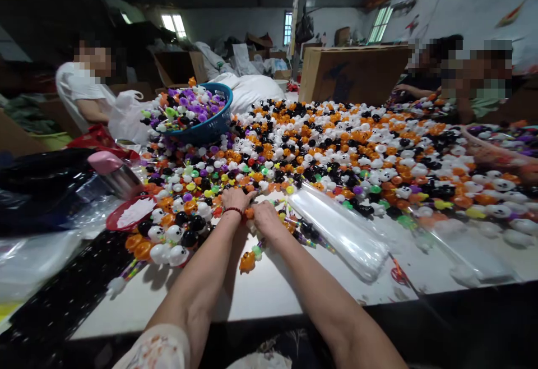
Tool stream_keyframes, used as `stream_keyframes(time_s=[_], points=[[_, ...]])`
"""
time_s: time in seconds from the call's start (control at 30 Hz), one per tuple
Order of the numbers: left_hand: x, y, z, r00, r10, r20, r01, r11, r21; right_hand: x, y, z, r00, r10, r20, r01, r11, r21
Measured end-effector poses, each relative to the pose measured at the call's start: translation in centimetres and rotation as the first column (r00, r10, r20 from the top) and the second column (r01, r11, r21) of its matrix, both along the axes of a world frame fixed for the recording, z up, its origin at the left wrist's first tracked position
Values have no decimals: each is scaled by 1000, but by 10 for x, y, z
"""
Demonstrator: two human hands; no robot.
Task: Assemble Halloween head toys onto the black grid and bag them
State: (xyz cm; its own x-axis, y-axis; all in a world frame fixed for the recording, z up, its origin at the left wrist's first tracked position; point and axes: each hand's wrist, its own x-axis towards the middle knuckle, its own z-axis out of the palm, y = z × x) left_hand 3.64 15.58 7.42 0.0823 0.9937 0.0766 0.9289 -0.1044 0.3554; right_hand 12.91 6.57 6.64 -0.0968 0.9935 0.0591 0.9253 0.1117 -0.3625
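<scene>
My left hand (236, 197), with a beaded bracelet (232, 210) at its wrist, reaches to the near edge of a heap of small plastic toys (336, 133). Its fingers are curled downward and partly hidden, the thumb pointing right. Close beside it, my right hand (268, 220) is closed, its fingertips against a small orange piece (249, 212); what it grips is hidden. Below the right hand an orange figure on a stick (247, 262) lies on the white tabletop (273, 293). More sticks with coloured beads (305, 233) lie right of that hand.
Clear plastic bags (340, 231) lie on the right. At left are a red dish (115, 220) of white material, a pink-lidded bottle (115, 174) and clustered toys (174, 234). A blue basket (218, 125) stands behind. Co-workers sit at left (86, 91) and far right (432, 72).
</scene>
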Motion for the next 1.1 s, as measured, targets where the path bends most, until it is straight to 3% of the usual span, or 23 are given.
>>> stream_keyframes(time_s=[0.13,0.27,0.4,0.53,0.6,0.67,0.77,0.87,1.0,1.1], points=[[7,11,-6,987,-108,-117,101,993,-64,4,12,-3,1000,16,-19,-16,1000,-27],[4,7,-7,967,-204,-151,197,978,-60,5,3,1,1000,22,10,-22,1000,6],[-3,1,-4,960,-241,-142,245,970,5,11,-24,15,998,-6,66,1,998,70],[-4,-11,-3,924,-359,-130,366,930,34,30,-59,27,994,-61,95,52,994,92],[-3,-18,-2,906,-405,-125,414,908,55,42,-79,26,994,-108,28,105,989,104],[-3,-24,1,891,-440,-115,449,890,74,55,-100,21,978,-152,-145,175,971,161],[-5,-29,8,874,-480,-81,486,870,83,70,-131,9,865,-147,-480,285,931,230],[-6,-27,10,845,-534,-20,535,844,32,76,-153,2,637,-205,-743,395,915,86],[-2,-24,-1,816,-569,100,577,811,-93,74,-163,0,341,-292,-894,431,893,-127],[5,-25,-12,825,-512,239,546,831,-106,70,-161,-1,249,-290,-924,410,896,-171]])
